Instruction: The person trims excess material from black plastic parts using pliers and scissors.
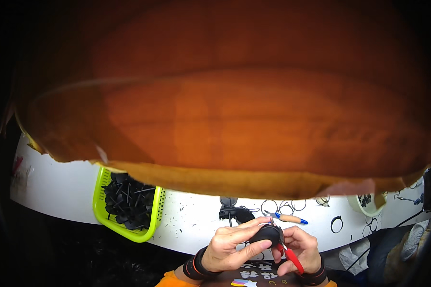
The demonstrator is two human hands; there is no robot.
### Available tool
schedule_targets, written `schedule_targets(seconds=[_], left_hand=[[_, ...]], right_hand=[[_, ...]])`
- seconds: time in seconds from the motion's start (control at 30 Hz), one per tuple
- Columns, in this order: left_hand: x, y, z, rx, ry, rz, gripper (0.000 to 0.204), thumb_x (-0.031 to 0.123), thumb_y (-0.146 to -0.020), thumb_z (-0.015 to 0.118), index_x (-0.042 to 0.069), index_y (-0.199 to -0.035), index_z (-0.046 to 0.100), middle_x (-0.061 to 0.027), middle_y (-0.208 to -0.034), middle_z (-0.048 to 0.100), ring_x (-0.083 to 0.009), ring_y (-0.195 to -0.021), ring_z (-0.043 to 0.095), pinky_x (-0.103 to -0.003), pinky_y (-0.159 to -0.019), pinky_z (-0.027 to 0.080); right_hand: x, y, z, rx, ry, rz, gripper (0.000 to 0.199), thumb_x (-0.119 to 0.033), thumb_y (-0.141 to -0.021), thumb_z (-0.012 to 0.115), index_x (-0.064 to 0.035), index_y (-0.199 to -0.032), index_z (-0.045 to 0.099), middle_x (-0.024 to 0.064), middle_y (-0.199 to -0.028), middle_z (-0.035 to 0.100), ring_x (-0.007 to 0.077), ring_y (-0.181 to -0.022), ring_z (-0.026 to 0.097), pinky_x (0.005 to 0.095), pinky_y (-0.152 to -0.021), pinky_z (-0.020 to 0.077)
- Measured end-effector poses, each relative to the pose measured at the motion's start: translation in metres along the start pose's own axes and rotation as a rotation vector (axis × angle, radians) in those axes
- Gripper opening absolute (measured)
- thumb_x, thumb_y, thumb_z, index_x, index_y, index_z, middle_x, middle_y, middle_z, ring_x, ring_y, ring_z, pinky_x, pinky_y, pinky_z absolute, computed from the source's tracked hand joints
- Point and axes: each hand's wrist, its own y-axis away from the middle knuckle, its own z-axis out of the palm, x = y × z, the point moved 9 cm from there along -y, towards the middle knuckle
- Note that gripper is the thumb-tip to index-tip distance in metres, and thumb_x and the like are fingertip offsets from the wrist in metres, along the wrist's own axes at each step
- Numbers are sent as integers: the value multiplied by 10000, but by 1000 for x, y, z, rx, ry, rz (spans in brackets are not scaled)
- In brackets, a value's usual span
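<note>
My left hand (227, 248) grips a rounded black plastic-looking part (265, 233) between thumb and fingers, just over the near edge of the table. In my right hand (305, 245) is a pair of red-handled cutters (293, 259). Their jaws reach up to the right side of the black part; whether they touch it, I cannot tell. Behind my left hand, more black parts (238, 214) lie on the white table (189, 229). A tool with a tan and blue handle (292, 219) rests just beyond the cutters.
A lime-green basket (98, 203) full of black stemmed parts (129, 198) stands at left. Thin black rings (336, 224) and small scraps lie about. At right is a pale tub (376, 210) with small dark pieces. An orange-brown brim (215, 134) blocks the upper view.
</note>
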Motion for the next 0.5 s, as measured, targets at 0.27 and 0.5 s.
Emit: schedule_targets(seconds=[0.27, 0.5], left_hand=[[13, -6, -2, -67, 27, 103, 256, 6, -749, 649, -100, -975, 590, -253, -1037, 585, -279, -945, 609, -286, -784, 481], [7, -5, -4, -22, 163, 112, 255, -5, -735, 661, -84, -969, 597, -214, -966, 618, -307, -1014, 570, -339, -889, 424]], right_hand=[[1, 4, -7, 110, 17, -24, 611, -194, -551, 829, 94, -938, 454, 120, -689, 572, 118, -591, 531, 220, -519, 422], [-4, 6, -4, 147, -35, -42, 564, -181, -558, 828, 110, -895, 481, 103, -656, 567, 115, -575, 532, 225, -502, 425]])
